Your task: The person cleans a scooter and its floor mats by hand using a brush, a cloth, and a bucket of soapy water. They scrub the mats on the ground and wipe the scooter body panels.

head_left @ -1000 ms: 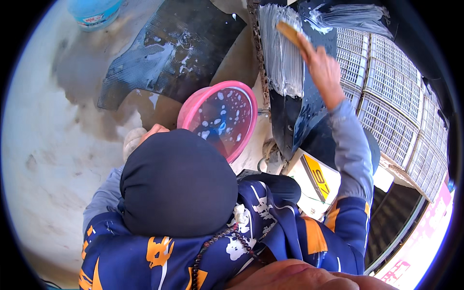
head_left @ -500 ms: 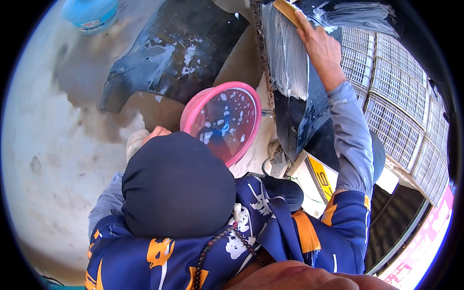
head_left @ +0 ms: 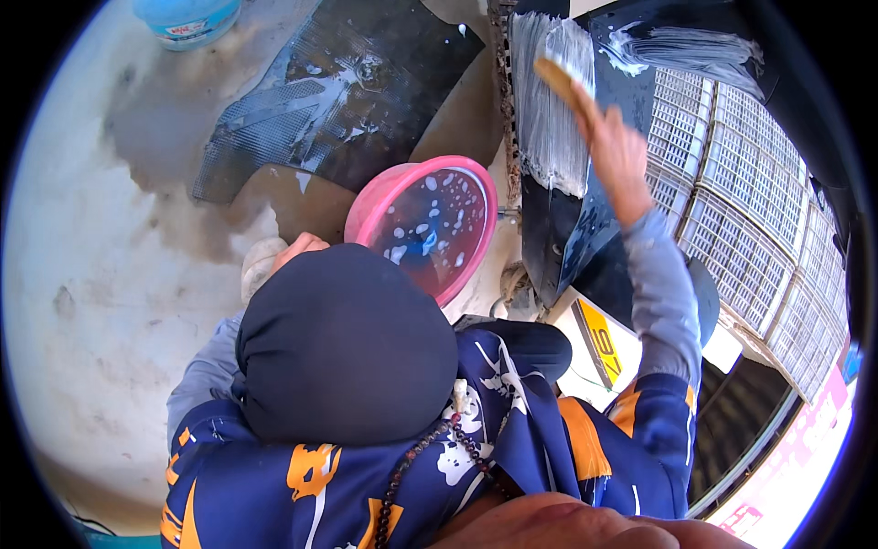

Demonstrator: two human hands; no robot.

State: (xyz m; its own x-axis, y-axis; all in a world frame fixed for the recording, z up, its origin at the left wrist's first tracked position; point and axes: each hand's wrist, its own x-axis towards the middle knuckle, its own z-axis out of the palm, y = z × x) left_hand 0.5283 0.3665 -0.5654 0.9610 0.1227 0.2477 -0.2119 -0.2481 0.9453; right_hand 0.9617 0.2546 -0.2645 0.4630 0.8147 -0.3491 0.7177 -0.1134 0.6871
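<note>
My right hand (head_left: 615, 156) is closed around a scrubbing brush with a tan wooden back (head_left: 554, 80). The brush lies on a long black panel (head_left: 547, 229), over a wide patch of white lather (head_left: 551, 137) streaked lengthwise; its bristles are hidden. My left hand (head_left: 302, 247) is down beside my dark-clad knee (head_left: 347, 343), next to a pale shoe (head_left: 260, 263). Only its back and a few knuckles show; the fingers are mostly hidden. Between the hands stands a pink basin (head_left: 373, 209) holding soapy water and something blue.
A black textured mat (head_left: 384, 101) with suds lies on the wet concrete floor (head_left: 91, 238). A light blue tub (head_left: 187, 26) stands at the far left. Pale plastic crates (head_left: 732, 220) line the right side. Another lathered black part (head_left: 690, 50) is at the far right.
My right hand has drawn the brush back toward me along the lathered panel. The view has shifted slightly; my left hand stays by the shoe.
</note>
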